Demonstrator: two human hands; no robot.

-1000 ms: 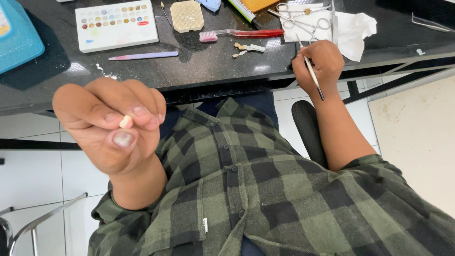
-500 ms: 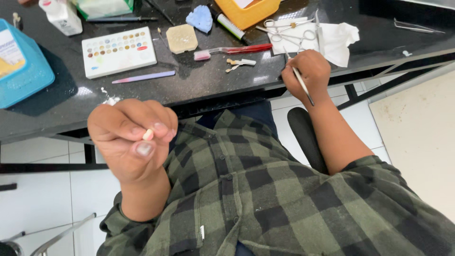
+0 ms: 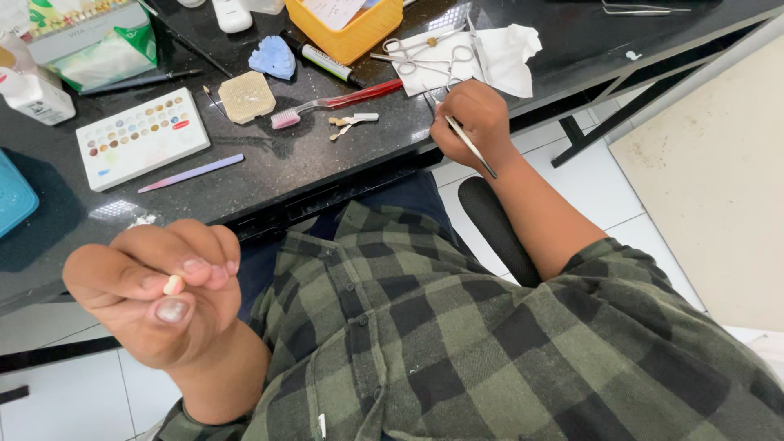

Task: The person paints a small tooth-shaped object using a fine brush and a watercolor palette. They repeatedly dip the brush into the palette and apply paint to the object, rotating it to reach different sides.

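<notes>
- Cream tooth [image 3: 172, 285] pinched in left hand [image 3: 155, 294] fingertips, raised, apparently unpainted yet.
- Right hand [image 3: 474, 122] grips brush [image 3: 469, 145], palette [image 3: 140, 136] far beyond the left hand.

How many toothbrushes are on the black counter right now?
1. The red toothbrush with pink bristles lies on the counter, between the tan square pad and the white tissue. Others may be hidden out of view.
</notes>
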